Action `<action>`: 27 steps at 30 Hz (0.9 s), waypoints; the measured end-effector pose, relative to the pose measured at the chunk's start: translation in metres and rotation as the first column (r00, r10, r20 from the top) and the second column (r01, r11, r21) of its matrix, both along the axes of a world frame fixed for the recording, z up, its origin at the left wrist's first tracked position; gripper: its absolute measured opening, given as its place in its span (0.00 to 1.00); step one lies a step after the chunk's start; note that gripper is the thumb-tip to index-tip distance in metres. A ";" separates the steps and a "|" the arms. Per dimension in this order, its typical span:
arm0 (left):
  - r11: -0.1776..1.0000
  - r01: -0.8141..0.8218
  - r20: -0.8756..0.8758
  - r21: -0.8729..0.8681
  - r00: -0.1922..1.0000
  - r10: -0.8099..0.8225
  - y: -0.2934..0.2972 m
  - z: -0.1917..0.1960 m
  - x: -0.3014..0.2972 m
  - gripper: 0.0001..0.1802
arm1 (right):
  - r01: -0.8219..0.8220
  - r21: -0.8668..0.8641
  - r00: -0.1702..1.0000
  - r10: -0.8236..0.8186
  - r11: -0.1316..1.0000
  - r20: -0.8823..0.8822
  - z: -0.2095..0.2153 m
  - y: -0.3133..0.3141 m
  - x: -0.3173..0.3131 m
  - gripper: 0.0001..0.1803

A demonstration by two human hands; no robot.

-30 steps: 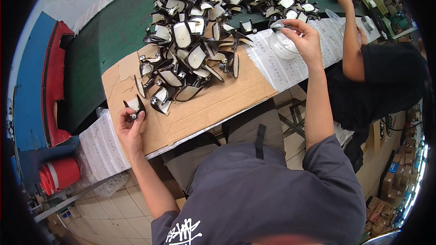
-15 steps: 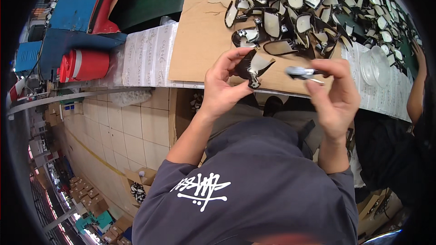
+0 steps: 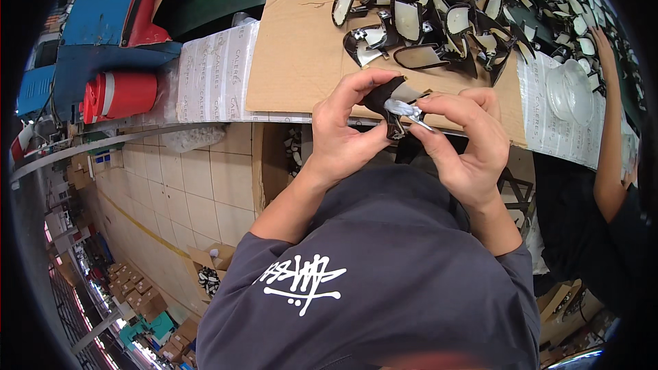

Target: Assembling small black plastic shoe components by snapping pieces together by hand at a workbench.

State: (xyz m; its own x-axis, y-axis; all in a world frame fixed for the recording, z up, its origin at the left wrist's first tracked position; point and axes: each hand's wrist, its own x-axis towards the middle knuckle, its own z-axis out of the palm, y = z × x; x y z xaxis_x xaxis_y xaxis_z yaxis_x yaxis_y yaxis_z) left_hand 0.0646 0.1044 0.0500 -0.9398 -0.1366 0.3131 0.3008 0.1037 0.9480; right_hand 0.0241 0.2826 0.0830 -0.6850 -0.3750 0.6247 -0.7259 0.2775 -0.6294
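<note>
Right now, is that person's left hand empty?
No: the bare left hand holds a curved, black-and-cream piece between thumb and fingers.

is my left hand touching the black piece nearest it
Touching. The head view shows the left hand holding the nearest black piece between its fingers and thumb.

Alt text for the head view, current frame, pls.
A person's left grip holds a black piece with a pale inside while the right grip holds a small silvery-grey item at it. Beyond, similar pieces lie heaped on and past cardboard; a co-worker's arm reaches in at right.
</note>
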 end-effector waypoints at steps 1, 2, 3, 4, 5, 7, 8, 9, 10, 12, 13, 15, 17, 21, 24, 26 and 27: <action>1.000 0.016 -0.003 -0.008 1.000 -0.016 -0.001 0.001 0.000 0.28 | -0.008 -0.047 0.997 0.012 0.999 0.079 -0.001 0.001 0.001 0.16; 0.999 0.033 -0.006 -0.016 0.999 -0.033 -0.001 0.001 0.000 0.28 | -0.012 -0.095 0.987 0.027 0.995 0.157 -0.002 0.002 0.002 0.16; 0.999 0.030 -0.005 -0.017 1.000 -0.030 -0.002 0.001 0.000 0.28 | -0.015 -0.096 0.987 0.030 0.995 0.158 -0.001 0.003 0.003 0.16; 1.000 0.013 -0.005 -0.015 1.000 -0.013 -0.002 0.000 0.000 0.28 | -0.029 -0.124 0.978 0.054 0.992 0.202 0.000 0.003 0.004 0.16; 1.000 -0.004 -0.006 -0.014 1.000 0.004 -0.003 -0.001 0.000 0.28 | -0.042 -0.152 0.966 0.078 0.988 0.245 0.001 0.003 0.006 0.16; 1.000 0.002 0.003 -0.020 1.000 -0.002 -0.005 -0.002 -0.001 0.28 | -0.057 -0.123 0.962 0.087 0.991 0.258 0.005 0.008 0.008 0.16; 1.000 0.007 0.011 -0.028 1.000 -0.007 -0.006 -0.003 -0.002 0.28 | -0.074 -0.096 0.957 0.098 0.993 0.272 0.007 0.010 0.009 0.16; 1.000 0.005 0.011 -0.029 1.000 -0.005 -0.006 -0.003 -0.002 0.28 | -0.076 -0.096 0.957 0.100 0.992 0.271 0.010 0.014 0.010 0.16; 1.000 -0.012 0.041 -0.014 0.999 0.012 -0.006 -0.003 -0.002 0.28 | -0.090 -0.113 0.944 0.120 0.990 0.308 0.013 0.017 0.012 0.16; 1.000 -0.026 0.070 0.002 0.997 0.026 -0.006 -0.002 -0.002 0.28 | -0.054 -0.181 0.935 0.113 0.982 0.336 0.015 0.018 0.012 0.15; 1.000 0.007 0.128 0.023 0.992 -0.010 -0.007 0.000 -0.001 0.29 | -0.051 -0.180 0.936 0.110 0.982 0.336 0.014 0.018 0.010 0.15; 0.998 0.042 0.184 0.046 0.982 -0.050 -0.005 0.004 0.001 0.30 | 0.039 -0.162 0.969 0.002 0.986 0.248 0.010 0.016 0.003 0.16; 0.995 0.073 0.255 0.064 0.963 -0.087 -0.001 0.008 0.004 0.32 | 0.041 -0.141 0.973 -0.007 0.989 0.231 0.003 0.013 0.000 0.16; 0.984 0.074 0.290 0.163 0.950 -0.120 0.002 0.012 0.006 0.32 | 0.000 -0.097 0.972 0.023 0.995 0.234 -0.005 0.009 0.001 0.16; 0.990 0.098 0.316 0.105 0.940 -0.127 0.000 0.006 0.009 0.31 | 0.015 -0.076 0.965 0.006 0.997 0.262 -0.008 0.009 0.001 0.16; 0.992 0.097 0.312 0.082 0.943 -0.118 0.002 0.007 0.008 0.31 | 0.029 -0.077 0.974 -0.011 0.997 0.226 -0.010 0.009 -0.003 0.16; 0.994 0.092 0.307 0.058 0.946 -0.106 0.002 0.007 0.008 0.30 | 0.030 -0.076 0.974 -0.012 0.997 0.227 -0.011 0.010 -0.003 0.16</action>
State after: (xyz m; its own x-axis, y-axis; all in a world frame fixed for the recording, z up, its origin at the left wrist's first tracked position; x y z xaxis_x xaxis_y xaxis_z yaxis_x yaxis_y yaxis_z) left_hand 0.0726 0.1064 0.0574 -0.9990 -0.0448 0.0010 -0.0011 0.0462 0.9989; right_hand 0.0207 0.2922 0.0724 -0.8188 -0.3152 0.4798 -0.5570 0.2340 -0.7969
